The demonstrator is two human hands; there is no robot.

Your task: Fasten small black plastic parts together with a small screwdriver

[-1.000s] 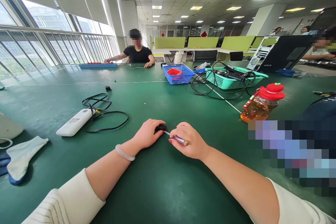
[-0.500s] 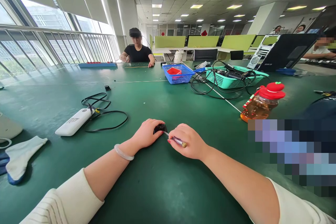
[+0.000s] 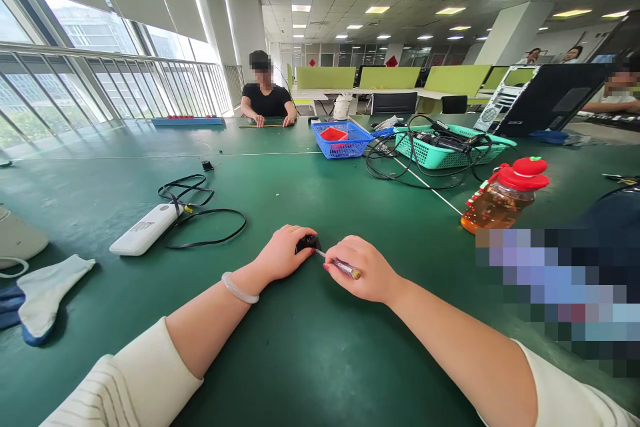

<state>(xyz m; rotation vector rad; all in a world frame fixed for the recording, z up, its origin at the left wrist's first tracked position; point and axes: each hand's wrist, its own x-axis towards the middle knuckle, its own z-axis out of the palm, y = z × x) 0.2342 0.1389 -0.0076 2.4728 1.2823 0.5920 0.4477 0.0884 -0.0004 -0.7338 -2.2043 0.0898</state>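
My left hand (image 3: pixel 281 253) is closed around a small black object (image 3: pixel 307 242), holding it down on the green table (image 3: pixel 320 347). Fingers hide much of that object, so its kind is unclear. In my right hand (image 3: pixel 365 267) is a screwdriver (image 3: pixel 347 269) with a see-through handle, gripped between thumb and fingers. Its thin metal shaft points left and its tip meets the side of the black object, or lies very close to it; the exact contact is too small to tell.
To the left lie a white power bank (image 3: pixel 146 230) with a black cable (image 3: pixel 235 230) and a white-and-blue glove (image 3: pixel 50 297). Ahead are a blue basket (image 3: pixel 345 148) and a green basket (image 3: pixel 435 159) of cables. A red-lidded bottle (image 3: pixel 500 203) stands right. A person (image 3: pixel 267 100) sits opposite.
The whole view has shifted slightly. My hands keep the same hold on the black object and screwdriver. Across the table, the person's hands have come closer together.
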